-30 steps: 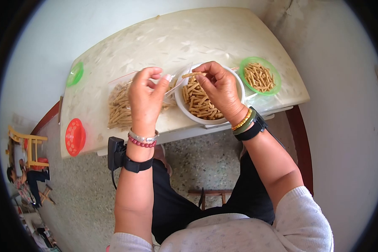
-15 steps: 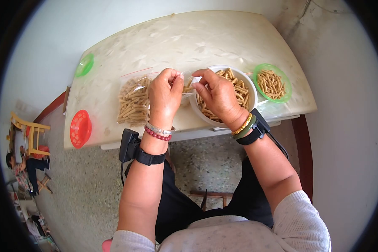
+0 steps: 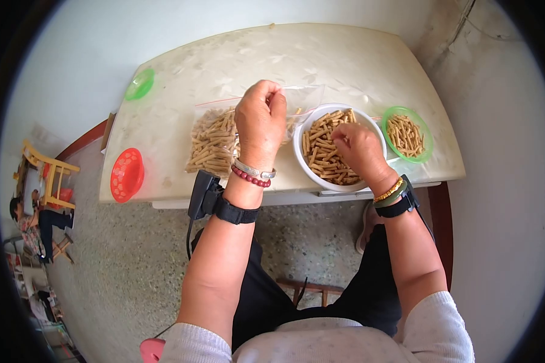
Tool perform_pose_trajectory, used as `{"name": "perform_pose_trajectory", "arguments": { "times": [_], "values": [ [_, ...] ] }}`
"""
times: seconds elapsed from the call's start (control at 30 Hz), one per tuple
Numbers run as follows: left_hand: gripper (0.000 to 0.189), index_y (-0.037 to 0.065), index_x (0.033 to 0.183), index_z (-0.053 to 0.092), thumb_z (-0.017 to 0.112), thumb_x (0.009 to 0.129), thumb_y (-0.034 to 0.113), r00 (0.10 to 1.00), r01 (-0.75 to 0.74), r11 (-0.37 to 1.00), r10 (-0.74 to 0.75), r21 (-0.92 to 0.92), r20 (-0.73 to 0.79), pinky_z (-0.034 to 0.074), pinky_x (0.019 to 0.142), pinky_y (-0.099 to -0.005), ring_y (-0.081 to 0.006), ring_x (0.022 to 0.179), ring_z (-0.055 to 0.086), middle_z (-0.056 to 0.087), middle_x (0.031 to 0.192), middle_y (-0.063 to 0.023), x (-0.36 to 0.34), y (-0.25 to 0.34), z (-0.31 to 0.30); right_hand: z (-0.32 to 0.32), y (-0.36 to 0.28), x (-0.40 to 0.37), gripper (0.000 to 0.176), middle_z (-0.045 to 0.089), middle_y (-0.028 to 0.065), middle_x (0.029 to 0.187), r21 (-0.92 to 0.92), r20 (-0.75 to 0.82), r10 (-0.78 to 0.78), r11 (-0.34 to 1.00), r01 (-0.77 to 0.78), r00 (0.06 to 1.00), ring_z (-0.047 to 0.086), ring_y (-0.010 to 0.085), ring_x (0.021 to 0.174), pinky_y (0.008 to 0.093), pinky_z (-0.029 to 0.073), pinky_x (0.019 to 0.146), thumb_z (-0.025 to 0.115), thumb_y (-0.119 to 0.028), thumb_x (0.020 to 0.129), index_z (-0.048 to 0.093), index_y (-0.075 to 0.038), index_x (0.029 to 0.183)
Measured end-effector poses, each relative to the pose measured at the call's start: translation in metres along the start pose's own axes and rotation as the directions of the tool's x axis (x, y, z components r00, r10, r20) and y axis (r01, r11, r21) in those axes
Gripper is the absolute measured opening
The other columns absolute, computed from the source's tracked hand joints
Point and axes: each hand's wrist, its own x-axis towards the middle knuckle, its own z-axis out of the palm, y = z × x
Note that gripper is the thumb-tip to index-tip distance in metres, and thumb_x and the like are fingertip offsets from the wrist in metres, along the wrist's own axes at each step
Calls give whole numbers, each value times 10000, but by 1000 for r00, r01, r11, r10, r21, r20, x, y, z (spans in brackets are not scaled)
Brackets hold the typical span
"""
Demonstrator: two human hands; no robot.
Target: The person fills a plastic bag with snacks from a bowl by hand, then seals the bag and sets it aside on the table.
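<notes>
My left hand [image 3: 260, 124] pinches the upper edge of a clear zip bag [image 3: 215, 139] that lies on the table and holds several brown snack sticks. My right hand [image 3: 360, 148] reaches into a white bowl [image 3: 300, 160] full of the same sticks [image 3: 321, 148], fingers curled down among them. Whether it grips any stick is hidden by the fingers. Both wrists carry bracelets and black strapped devices.
A green dish [image 3: 427, 142] with more sticks stands right of the bowl. An empty green dish [image 3: 140, 84] and a red basket dish [image 3: 127, 174] sit at the table's [image 3: 345, 60] left side. A wall is close on the right; small chairs stand far left on the floor.
My right hand left the bag's mouth and dropped into the white bowl. My left hand stays on the bag's edge, holding it up.
</notes>
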Motion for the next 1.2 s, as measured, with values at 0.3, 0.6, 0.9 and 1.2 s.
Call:
{"name": "perform_pose_trajectory", "arguments": {
  "times": [0.3,0.6,0.9,1.2],
  "values": [
    [57,58,902,622,628,862,99,931,-91,983,26,162,363,442,512,-329,-228,520,582,612,609,-98,-28,10,-8,1,-26,-13,193,619,98,936,-90,242,-176,975,203,954,593,305,964,410,468,888,721,-190,743,685,-109,915],
    [65,54,898,614,649,845,68,931,-184,948,84,261,354,412,484,-336,-197,462,520,543,544,-72,-31,8,-25,-1,-18,-13,75,607,107,910,-158,251,-82,979,125,965,589,311,930,417,468,843,662,-155,800,680,-105,852],
    [263,29,1077,600,650,818,36,969,-215,975,205,54,140,505,660,-372,-275,770,618,605,942,-129,-37,40,-29,-8,-19,-10,94,641,148,828,8,12,-11,1000,11,1000,629,333,815,421,509,734,646,-156,836,641,-63,846],
    [262,19,1099,608,611,837,5,866,-344,939,305,28,396,509,792,-408,-338,921,621,602,1050,-147,-67,57,-9,-14,-25,-11,112,649,175,868,225,-108,-123,963,145,987,627,380,840,425,509,744,630,-57,826,637,-34,935]
  ]
}}
